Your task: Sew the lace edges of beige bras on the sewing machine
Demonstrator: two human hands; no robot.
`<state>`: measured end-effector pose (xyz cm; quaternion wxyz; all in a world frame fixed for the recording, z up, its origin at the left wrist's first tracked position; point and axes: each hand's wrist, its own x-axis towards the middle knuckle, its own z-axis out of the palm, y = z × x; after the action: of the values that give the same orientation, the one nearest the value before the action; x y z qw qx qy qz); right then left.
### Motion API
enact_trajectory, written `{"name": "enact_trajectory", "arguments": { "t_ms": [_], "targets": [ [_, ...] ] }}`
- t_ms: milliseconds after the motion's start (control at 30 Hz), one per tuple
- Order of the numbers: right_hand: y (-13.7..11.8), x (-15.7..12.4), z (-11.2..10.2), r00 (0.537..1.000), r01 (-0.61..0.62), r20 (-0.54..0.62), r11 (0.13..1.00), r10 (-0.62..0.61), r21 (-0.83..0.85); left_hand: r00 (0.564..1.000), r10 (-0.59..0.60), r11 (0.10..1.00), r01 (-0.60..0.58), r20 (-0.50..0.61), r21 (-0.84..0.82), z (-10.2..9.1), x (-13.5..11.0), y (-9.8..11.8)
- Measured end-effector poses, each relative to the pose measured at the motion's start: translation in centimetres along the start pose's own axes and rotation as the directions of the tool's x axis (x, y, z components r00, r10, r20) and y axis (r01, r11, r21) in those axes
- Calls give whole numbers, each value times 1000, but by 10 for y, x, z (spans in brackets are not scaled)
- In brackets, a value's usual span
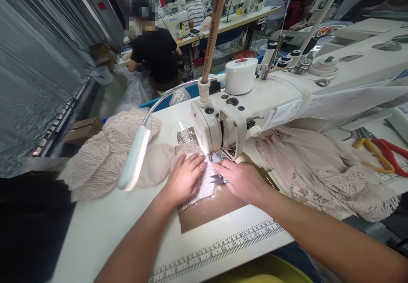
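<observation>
My left hand [186,179] lies flat, fingers stretched out, on a piece of pale lace fabric [204,189] under the head of a white sewing machine [207,123]. Close by on the right, my right hand [240,179] is closed around small thread snips [219,179], whose blades point left over the lace. The fingertips of that hand reach near the needle area, which is partly hidden. Beneath the lace is a brown taped sheet [204,219] on the white table. More of the lace piece, with beige moulded cups [156,164], spreads out left of my left hand.
A lit lamp [135,157] on a bent metal neck hangs over a lace pile [108,151] on the left. Beige lace garments [306,168] and red-handled scissors [390,155] lie right. A ruler strip [219,249] edges the table. A person [156,53] sits ahead.
</observation>
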<state>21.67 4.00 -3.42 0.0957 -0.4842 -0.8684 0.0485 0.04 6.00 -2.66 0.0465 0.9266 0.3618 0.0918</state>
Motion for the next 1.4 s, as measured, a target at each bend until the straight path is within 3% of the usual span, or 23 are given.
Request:
{"name": "enact_trajectory", "arguments": {
  "t_ms": [167, 367, 867, 1100, 1300, 1400],
  "targets": [
    [2, -3, -6, 987, 141, 73, 990, -143, 21, 995, 90, 995, -92, -53, -38, 1, 0, -1],
    [3, -5, -8, 987, 148, 54, 988, -150, 48, 991, 130, 991, -131, -29, -34, 2, 0, 6],
    [-3, 1, 1, 1000, -13, 26, 1000, 13, -10, 999, 15, 1000, -16, -43, -26, 0, 4, 8],
    [-1, 0, 1, 1000, -19, 12, 1000, 19, 16, 997, -34, 999, 33, -73, -20, 4, 1, 4],
    [0, -2, -3, 999, -38, -6, 995, 39, 92, 971, -222, 973, 226, -87, 36, -5, 1, 7],
    [2, -3, -4, 997, -69, -26, 970, 78, 232, 961, -276, 961, 276, -15, -2, -18, -3, 18]
  ]
}}
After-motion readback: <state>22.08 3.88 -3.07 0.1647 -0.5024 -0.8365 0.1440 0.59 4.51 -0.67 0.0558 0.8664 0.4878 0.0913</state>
